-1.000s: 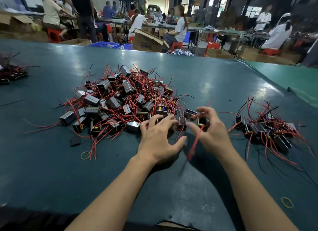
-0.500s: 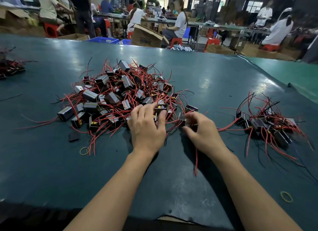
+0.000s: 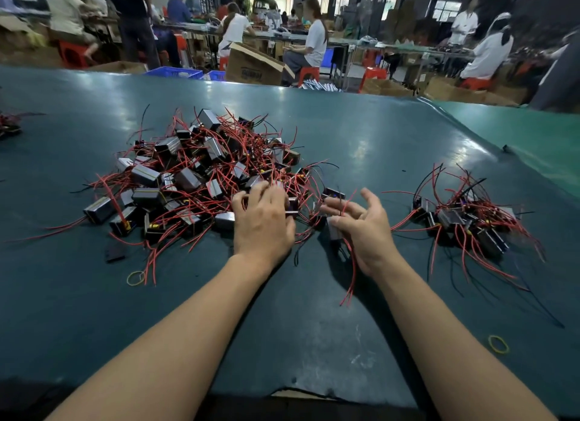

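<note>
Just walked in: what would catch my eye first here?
A big tangled heap of small grey boxes with red wires sits on the dark green table, the left hand on its near edge. The right hand beside it holds one wired grey box; a smaller pile of them lies further right.

My left hand rests palm down on the near right edge of the big pile of wired parts. My right hand, just beside it, pinches one module, its red leads dangling. A smaller pile lies further right.
</note>
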Demonstrator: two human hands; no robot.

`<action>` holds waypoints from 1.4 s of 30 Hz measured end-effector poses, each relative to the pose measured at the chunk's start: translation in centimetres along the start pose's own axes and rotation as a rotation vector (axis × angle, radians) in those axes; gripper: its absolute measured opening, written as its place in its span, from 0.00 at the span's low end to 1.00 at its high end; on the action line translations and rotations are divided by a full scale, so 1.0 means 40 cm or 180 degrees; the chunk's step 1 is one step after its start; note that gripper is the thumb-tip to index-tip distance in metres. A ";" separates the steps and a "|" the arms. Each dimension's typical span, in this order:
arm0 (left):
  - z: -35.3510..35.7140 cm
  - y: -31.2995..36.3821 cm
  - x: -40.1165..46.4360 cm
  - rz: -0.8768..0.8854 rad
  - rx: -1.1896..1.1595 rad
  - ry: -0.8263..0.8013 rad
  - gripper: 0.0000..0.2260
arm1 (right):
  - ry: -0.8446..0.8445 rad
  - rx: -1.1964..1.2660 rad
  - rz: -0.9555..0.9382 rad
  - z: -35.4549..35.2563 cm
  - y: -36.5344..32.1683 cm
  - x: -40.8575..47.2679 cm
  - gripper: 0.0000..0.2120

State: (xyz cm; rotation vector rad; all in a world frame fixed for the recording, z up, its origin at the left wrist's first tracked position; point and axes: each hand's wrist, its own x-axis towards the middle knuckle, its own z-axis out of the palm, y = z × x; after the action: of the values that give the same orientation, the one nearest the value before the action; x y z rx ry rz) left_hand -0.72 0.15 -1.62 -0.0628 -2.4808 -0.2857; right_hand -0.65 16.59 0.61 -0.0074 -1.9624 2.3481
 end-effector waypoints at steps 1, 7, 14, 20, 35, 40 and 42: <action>-0.005 0.001 -0.002 0.0108 -0.0087 0.0094 0.13 | 0.0027 -0.0071 -0.0037 0.002 0.001 0.003 0.41; -0.052 -0.001 -0.036 -0.0210 -0.1170 0.1532 0.19 | 0.0055 -0.0330 -0.0232 0.006 -0.004 0.003 0.07; -0.066 0.012 -0.061 0.1159 -0.1533 0.0767 0.19 | 0.0224 -0.0428 -0.0454 -0.006 -0.004 0.011 0.07; -0.044 0.018 -0.062 0.0978 -0.1614 -0.0398 0.15 | 0.0526 -0.0515 -0.0405 -0.020 -0.009 0.019 0.09; -0.072 0.018 -0.067 -0.0263 -0.3254 0.0120 0.26 | -0.0414 0.0243 0.0262 -0.013 -0.029 0.003 0.16; -0.075 0.016 -0.054 -0.0685 -0.3988 -0.0081 0.05 | -0.0577 0.0169 0.0473 -0.009 -0.032 -0.005 0.09; -0.078 0.016 -0.050 -0.0760 -0.4030 -0.0075 0.04 | -0.0767 0.0142 0.0422 -0.009 -0.031 -0.006 0.03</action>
State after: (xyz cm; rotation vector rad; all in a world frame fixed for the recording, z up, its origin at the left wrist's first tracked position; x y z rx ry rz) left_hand 2.80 0.13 -0.26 -0.2826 -1.9268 -1.8779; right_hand -0.30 17.13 1.77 0.1608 -2.0714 2.5849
